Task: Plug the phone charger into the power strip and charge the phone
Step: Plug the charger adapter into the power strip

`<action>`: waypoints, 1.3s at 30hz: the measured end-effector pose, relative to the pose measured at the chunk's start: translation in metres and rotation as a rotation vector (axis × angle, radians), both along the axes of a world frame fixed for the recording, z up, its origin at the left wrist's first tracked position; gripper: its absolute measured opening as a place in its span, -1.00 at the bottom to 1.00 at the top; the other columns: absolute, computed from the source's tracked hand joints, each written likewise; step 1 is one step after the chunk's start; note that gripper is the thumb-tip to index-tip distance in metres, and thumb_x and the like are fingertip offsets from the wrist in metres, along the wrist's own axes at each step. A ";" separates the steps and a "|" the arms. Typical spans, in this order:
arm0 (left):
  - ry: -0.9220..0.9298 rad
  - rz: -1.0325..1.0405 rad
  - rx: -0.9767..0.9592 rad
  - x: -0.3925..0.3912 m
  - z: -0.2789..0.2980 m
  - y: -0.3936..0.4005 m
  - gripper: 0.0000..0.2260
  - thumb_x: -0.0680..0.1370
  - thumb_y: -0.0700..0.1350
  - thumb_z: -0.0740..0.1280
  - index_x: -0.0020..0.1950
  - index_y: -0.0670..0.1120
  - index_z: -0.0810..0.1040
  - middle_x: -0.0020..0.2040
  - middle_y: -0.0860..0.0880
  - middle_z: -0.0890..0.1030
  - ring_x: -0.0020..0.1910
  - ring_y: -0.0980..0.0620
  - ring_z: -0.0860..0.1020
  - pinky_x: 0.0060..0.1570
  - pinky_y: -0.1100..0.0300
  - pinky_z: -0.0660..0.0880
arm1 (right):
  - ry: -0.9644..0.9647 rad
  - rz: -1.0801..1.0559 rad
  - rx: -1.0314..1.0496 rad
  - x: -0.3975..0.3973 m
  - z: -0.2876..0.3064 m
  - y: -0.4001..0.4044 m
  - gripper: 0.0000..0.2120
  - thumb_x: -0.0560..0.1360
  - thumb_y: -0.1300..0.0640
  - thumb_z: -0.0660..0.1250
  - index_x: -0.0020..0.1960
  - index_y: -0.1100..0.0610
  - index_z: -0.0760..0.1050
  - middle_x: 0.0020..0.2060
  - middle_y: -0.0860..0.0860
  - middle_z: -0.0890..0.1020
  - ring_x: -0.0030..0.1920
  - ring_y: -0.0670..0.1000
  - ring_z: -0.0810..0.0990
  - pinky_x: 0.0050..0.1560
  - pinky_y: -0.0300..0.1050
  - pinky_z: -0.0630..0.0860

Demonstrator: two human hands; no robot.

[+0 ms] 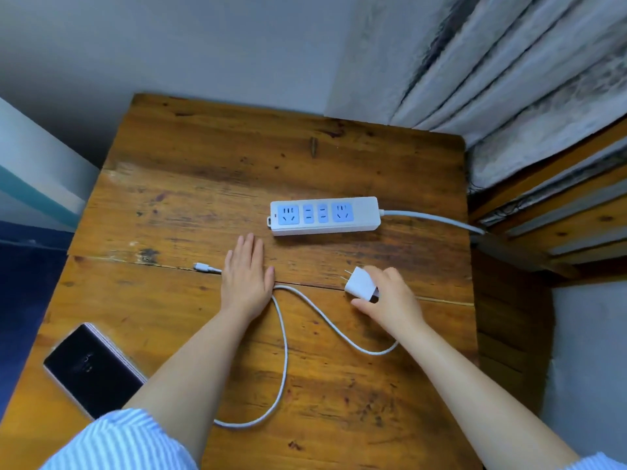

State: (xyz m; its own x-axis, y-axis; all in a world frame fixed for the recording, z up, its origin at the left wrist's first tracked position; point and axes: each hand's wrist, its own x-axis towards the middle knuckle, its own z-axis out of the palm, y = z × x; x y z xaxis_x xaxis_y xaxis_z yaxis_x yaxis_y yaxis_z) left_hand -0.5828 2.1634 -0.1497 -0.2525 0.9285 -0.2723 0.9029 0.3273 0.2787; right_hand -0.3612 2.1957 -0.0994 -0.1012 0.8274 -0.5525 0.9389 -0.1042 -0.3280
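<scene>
A white power strip (324, 216) with blue sockets lies across the middle of the wooden table (210, 164). My right hand (390, 300) is shut on the white charger plug (359, 283), just below the strip, with the prongs pointing up and left. The white cable (284, 347) loops over the table and passes under my left hand (245, 276), which rests flat with its fingers together. The cable's small connector end (201, 266) lies left of that hand. A dark phone (91, 368) lies face up at the table's near left corner.
The strip's own white cord (434, 218) runs off the table's right edge. Grey curtains (509, 79) hang at the back right over a wooden frame (559, 212). A grey wall stands behind the table, and a blue surface lies to the left.
</scene>
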 end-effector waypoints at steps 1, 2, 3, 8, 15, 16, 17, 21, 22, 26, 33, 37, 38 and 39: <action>0.000 0.007 0.025 0.000 -0.001 -0.001 -0.51 0.58 -0.02 0.09 0.47 -0.13 0.07 0.53 -0.10 0.08 0.51 -0.04 -0.01 0.48 0.05 -0.06 | 0.000 0.020 0.018 0.000 0.001 0.000 -0.40 0.38 -0.01 0.41 0.34 0.03 0.25 0.24 0.08 0.42 0.20 0.08 0.44 0.00 -0.12 0.44; 0.002 0.005 0.050 0.001 -0.003 -0.002 -0.52 0.57 -0.04 0.11 0.46 -0.13 0.10 0.52 -0.10 0.11 0.51 -0.03 0.01 0.48 0.05 -0.05 | 0.023 0.014 0.043 0.000 0.003 0.002 -0.43 0.38 0.01 0.41 0.32 0.05 0.28 0.23 0.09 0.44 0.19 0.09 0.45 -0.02 -0.14 0.43; -0.002 0.016 0.067 -0.001 -0.005 -0.001 -0.52 0.57 -0.06 0.12 0.45 -0.14 0.13 0.52 -0.11 0.14 0.50 -0.03 0.04 0.48 0.05 -0.04 | 0.049 0.007 0.074 -0.003 0.006 0.007 -0.45 0.38 0.03 0.42 0.30 0.07 0.31 0.22 0.09 0.46 0.18 0.09 0.46 -0.02 -0.14 0.42; -0.026 0.016 0.091 0.000 -0.006 0.001 -0.54 0.55 -0.12 0.16 0.43 -0.17 0.18 0.50 -0.13 0.19 0.50 -0.05 0.09 0.47 0.04 -0.02 | 0.020 0.133 0.281 -0.020 0.035 0.050 -0.54 0.32 0.07 0.47 0.14 0.12 0.38 0.08 0.12 0.57 0.06 0.15 0.54 -0.12 -0.06 0.47; -0.032 0.035 0.058 -0.001 -0.007 -0.001 -0.52 0.55 -0.09 0.13 0.45 -0.14 0.12 0.52 -0.10 0.13 0.50 -0.02 0.04 0.47 0.06 -0.06 | -0.119 0.436 0.440 -0.056 0.052 0.092 -0.62 0.39 0.19 0.40 0.18 0.24 0.45 0.05 0.18 0.51 -0.07 0.19 0.53 -0.15 0.04 0.52; -0.032 0.031 0.052 -0.001 -0.006 -0.001 -0.52 0.56 -0.09 0.12 0.46 -0.13 0.11 0.52 -0.09 0.12 0.51 -0.02 0.03 0.47 0.07 -0.07 | -0.127 0.462 0.440 -0.060 0.055 0.094 -0.63 0.39 0.20 0.40 0.17 0.24 0.46 0.04 0.17 0.51 -0.09 0.18 0.53 -0.17 0.03 0.53; -0.034 0.030 0.044 -0.001 -0.007 -0.001 -0.52 0.56 -0.08 0.11 0.46 -0.13 0.10 0.52 -0.09 0.12 0.51 -0.01 0.02 0.47 0.07 -0.08 | -0.134 0.495 0.436 -0.063 0.056 0.097 -0.65 0.39 0.22 0.41 0.15 0.24 0.47 0.03 0.16 0.51 -0.11 0.17 0.53 -0.18 0.03 0.55; -0.006 0.026 0.017 -0.001 -0.006 -0.001 -0.51 0.57 -0.05 0.06 0.47 -0.10 0.03 0.53 -0.07 0.07 0.51 0.00 -0.02 0.48 0.07 -0.10 | -0.187 0.646 0.392 -0.074 0.062 0.107 -0.69 0.40 0.28 0.38 0.14 0.24 0.48 0.02 0.15 0.50 -0.13 0.16 0.53 -0.18 0.09 0.59; 0.004 0.020 0.009 -0.002 -0.006 0.000 -0.51 0.58 -0.04 0.04 0.48 -0.10 0.01 0.54 -0.06 0.05 0.51 0.01 -0.03 0.48 0.07 -0.10 | -0.189 0.658 0.379 -0.075 0.064 0.109 -0.67 0.40 0.28 0.38 0.15 0.24 0.48 0.02 0.15 0.50 -0.14 0.16 0.52 -0.18 0.08 0.59; 0.014 0.029 -0.019 -0.002 -0.007 -0.001 -0.51 0.58 -0.04 0.02 0.48 -0.09 -0.02 0.54 -0.05 0.04 0.51 0.01 -0.04 0.49 0.07 -0.09 | -0.202 0.702 0.337 -0.086 0.069 0.111 -0.64 0.40 0.26 0.40 0.18 0.22 0.48 0.02 0.14 0.51 -0.16 0.14 0.53 -0.20 0.03 0.59; 0.010 0.026 -0.026 -0.003 -0.008 0.000 -0.51 0.58 -0.05 0.04 0.48 -0.10 0.00 0.53 -0.07 0.06 0.51 0.00 -0.02 0.48 0.06 -0.09 | -0.311 0.708 0.264 -0.098 0.067 0.106 -0.67 0.41 0.23 0.38 0.16 0.21 0.46 0.00 0.12 0.46 -0.26 0.03 0.38 -0.30 -0.13 0.41; -0.001 0.021 -0.026 -0.002 -0.007 0.000 -0.52 0.58 -0.06 0.04 0.48 -0.10 0.01 0.53 -0.07 0.07 0.51 0.00 -0.02 0.48 0.07 -0.10 | -0.351 0.699 0.248 -0.102 0.064 0.108 -0.73 0.40 0.23 0.40 0.08 0.19 0.49 -0.10 0.08 0.40 -0.34 -0.01 0.33 -0.33 -0.17 0.33; -0.002 0.022 -0.025 -0.002 -0.007 0.000 -0.52 0.58 -0.06 0.03 0.48 -0.10 0.00 0.54 -0.06 0.06 0.51 0.00 -0.03 0.48 0.07 -0.11 | -0.351 0.696 0.244 -0.103 0.063 0.109 -0.74 0.40 0.24 0.39 0.08 0.19 0.50 -0.11 0.07 0.40 -0.34 -0.01 0.34 -0.34 -0.17 0.33; 0.000 0.023 -0.029 -0.002 -0.006 -0.001 -0.52 0.58 -0.05 0.02 0.48 -0.10 0.00 0.54 -0.06 0.05 0.51 0.00 -0.03 0.48 0.07 -0.11 | -0.347 0.698 0.238 -0.102 0.062 0.109 -0.73 0.41 0.24 0.39 0.10 0.19 0.49 -0.09 0.08 0.42 -0.33 -0.01 0.35 -0.34 -0.17 0.34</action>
State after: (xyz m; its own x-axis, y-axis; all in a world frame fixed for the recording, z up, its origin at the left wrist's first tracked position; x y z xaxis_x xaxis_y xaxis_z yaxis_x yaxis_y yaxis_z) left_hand -0.5852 2.1628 -0.1562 -0.2732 0.9142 -0.2994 0.8951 0.3556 0.2689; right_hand -0.4634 2.3050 -0.0379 -0.4919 0.7362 -0.4648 0.8142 0.5781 0.0540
